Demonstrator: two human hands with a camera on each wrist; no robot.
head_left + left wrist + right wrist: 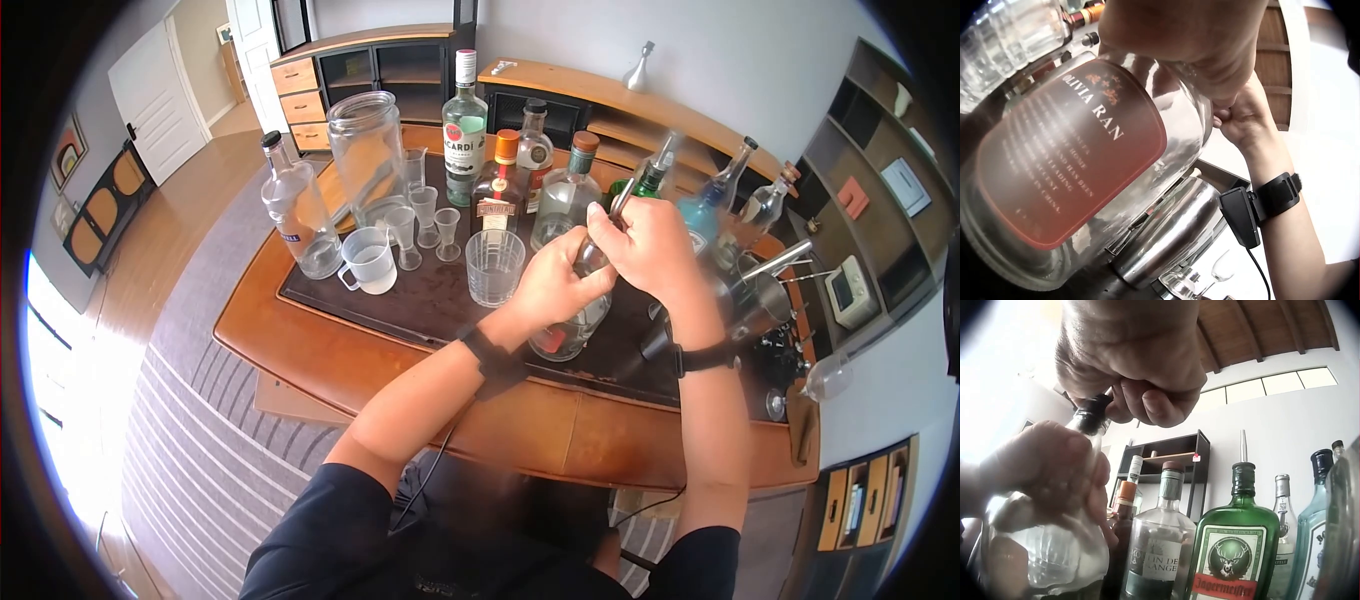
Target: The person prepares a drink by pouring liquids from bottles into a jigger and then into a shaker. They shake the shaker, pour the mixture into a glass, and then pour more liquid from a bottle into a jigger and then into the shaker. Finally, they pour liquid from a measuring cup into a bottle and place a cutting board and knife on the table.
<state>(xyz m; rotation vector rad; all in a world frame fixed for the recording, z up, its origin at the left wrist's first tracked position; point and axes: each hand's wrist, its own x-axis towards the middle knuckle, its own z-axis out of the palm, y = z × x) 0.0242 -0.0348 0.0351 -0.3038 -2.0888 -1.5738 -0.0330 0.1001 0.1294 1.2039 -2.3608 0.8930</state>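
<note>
A clear glass bottle with a red-brown label stands in front of me on the dark mat. My left hand grips it around the shoulder and neck. Above that, my right hand pinches the pour spout at the bottle's mouth. The spout's black base shows under the right fingers in the right wrist view, and its slim metal tube sticks up beside the hand in the head view. A ribbed glass tumbler stands just left of the bottle.
Behind the hands stand several bottles, among them a green Jägermeister bottle and a Bacardi bottle. Left are a measuring cup, small stemmed glasses and a large jar. A metal shaker stands close on the right.
</note>
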